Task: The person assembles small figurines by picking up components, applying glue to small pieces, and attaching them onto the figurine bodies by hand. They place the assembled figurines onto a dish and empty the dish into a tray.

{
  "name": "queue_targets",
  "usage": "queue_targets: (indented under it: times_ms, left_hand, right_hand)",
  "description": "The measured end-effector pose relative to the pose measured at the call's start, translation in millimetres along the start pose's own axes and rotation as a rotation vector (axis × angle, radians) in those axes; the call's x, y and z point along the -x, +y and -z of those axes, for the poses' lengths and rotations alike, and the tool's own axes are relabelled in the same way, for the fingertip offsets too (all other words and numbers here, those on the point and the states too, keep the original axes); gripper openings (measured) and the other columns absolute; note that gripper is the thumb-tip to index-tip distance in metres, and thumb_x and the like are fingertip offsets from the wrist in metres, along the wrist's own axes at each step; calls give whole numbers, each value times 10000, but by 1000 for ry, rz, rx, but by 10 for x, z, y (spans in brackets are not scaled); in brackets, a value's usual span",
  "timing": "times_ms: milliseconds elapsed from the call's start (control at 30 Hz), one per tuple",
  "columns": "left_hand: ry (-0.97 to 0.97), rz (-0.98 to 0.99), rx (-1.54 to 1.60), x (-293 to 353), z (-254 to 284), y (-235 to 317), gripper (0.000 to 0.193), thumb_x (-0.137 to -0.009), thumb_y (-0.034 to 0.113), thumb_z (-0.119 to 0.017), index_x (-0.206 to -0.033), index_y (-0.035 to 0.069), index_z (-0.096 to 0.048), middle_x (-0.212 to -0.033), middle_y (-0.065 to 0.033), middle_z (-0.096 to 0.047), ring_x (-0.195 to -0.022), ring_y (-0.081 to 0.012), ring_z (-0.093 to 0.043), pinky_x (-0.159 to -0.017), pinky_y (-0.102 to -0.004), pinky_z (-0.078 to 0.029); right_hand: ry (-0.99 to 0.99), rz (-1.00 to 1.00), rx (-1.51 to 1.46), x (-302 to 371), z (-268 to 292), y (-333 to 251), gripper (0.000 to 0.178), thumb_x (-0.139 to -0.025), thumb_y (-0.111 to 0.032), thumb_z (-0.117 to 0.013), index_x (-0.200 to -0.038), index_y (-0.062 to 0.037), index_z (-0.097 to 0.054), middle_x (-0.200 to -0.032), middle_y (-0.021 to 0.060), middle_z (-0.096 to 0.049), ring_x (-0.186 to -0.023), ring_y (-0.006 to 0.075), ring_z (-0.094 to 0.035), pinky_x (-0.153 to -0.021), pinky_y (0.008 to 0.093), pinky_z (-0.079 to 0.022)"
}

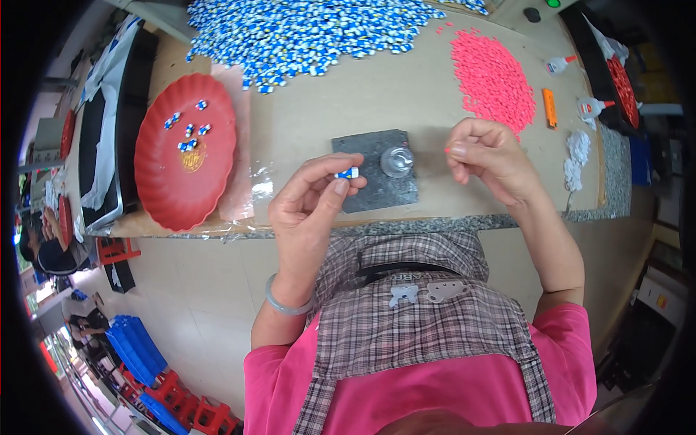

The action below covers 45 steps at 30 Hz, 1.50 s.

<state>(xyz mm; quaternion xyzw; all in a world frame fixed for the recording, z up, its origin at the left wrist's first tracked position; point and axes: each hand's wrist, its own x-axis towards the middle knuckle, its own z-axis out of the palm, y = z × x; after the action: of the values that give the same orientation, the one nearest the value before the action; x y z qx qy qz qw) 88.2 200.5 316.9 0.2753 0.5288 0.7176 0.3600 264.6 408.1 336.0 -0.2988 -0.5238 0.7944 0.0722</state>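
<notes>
Between the thumb and fingers of my left hand (308, 199) is a small blue-and-white piece (348, 173), pinched over the near left part of a dark square mat (362, 194). On that mat stands a small round clear container (396, 162). My right hand (493, 158) is raised to the right of the mat, thumb and forefinger pinching a tiny pink piece (448, 150). Beyond it spreads a pile of similar pink pieces (493, 80). A large heap of blue-and-white pieces (304, 36) covers the far side of the table.
At the left, a red scalloped tray (163, 192) holds several blue-and-white pieces. An orange cutter (549, 109), two small white bottles with red tips (558, 65) and crumpled white tissue (576, 156) lie at the right. The granite table edge (449, 221) runs close to my apron.
</notes>
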Motion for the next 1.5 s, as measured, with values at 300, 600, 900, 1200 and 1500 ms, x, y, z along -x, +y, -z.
queue_targets:
  times_ms: [300,600,900,1200,1500]
  left_hand:
    - [-47,-12,-48,-14,-103,-44,186,-920,-66,-571,-1090,-69,-645,-1152,-146,-576,-940,-218,-676,-836,-289,-565]
    - [-43,-13,-59,-17,-51,-54,183,-909,-88,-563,-1074,-69,-640,-1131,-142,-583,-924,-202,-675,-833,-278,-564]
    - [-34,48,-17,9,-12,-28,193,-897,-96,-577,-1073,-58,-646,-1116,-136,-591,-924,-171,-651,-844,-278,-567]
    - [-69,-26,-36,14,17,-80,196,-894,-96,-583,-1077,-57,-645,-1132,-132,-573,-947,-171,-644,-853,-285,-574]
    - [-27,47,-1,11,-45,-105,171,-875,-104,-610,-1040,-61,-624,-1101,-123,-576,-928,-175,-657,-841,-271,-569]
  right_hand:
    - [-6,-141,-61,-32,-38,132,115,-911,-135,-667,-935,-25,-645,-784,32,-659,-627,91,-618,-573,218,-516]
    - [3,-136,10,-133,-163,114,116,-905,-140,-673,-917,-27,-651,-771,26,-656,-616,80,-605,-573,212,-505]
    - [21,-132,122,-172,-208,58,146,-869,-129,-726,-913,2,-682,-735,37,-671,-590,69,-618,-535,183,-493]
    - [34,-104,240,-182,-268,27,107,-865,-99,-717,-883,-2,-677,-722,29,-659,-588,60,-603,-532,181,-483]
    - [-4,-73,302,-156,-279,-15,102,-872,-101,-712,-881,-7,-675,-725,30,-658,-595,58,-595,-539,192,-478]
